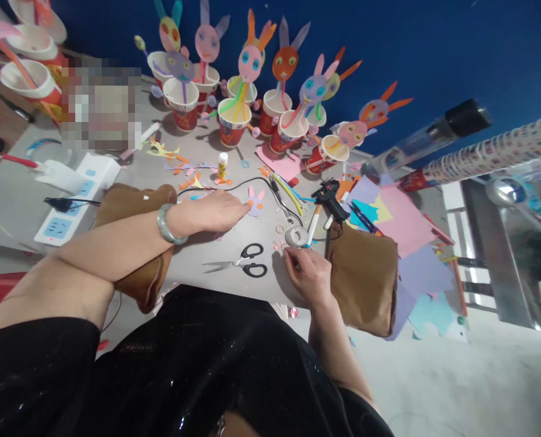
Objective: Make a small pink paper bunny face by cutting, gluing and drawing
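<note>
A small lilac paper rabbit head [254, 208] with pink ears and orange dots lies on the table. My left hand [210, 212] reaches across with its fingers stretched out, and a fingertip touches the left edge of that head. Lower right, my right hand [310, 272] has its thumb and forefinger closed together beside tiny pink paper bits [277, 246]. Whether a bit is pinched there, I cannot make out. Just above the right hand is a roll of clear tape [296, 236]. Black-handled scissors [243, 263] lie between my hands, blades pointing left.
Red paper cups [234, 124] with paper rabbit figures line the back. A glue stick [223, 165] stands among scraps. Right lie a black glue gun [331, 199], coloured paper [407, 218] and a brown cushion [364, 279]. Another cushion [131, 203] and a power strip [79, 197] are left.
</note>
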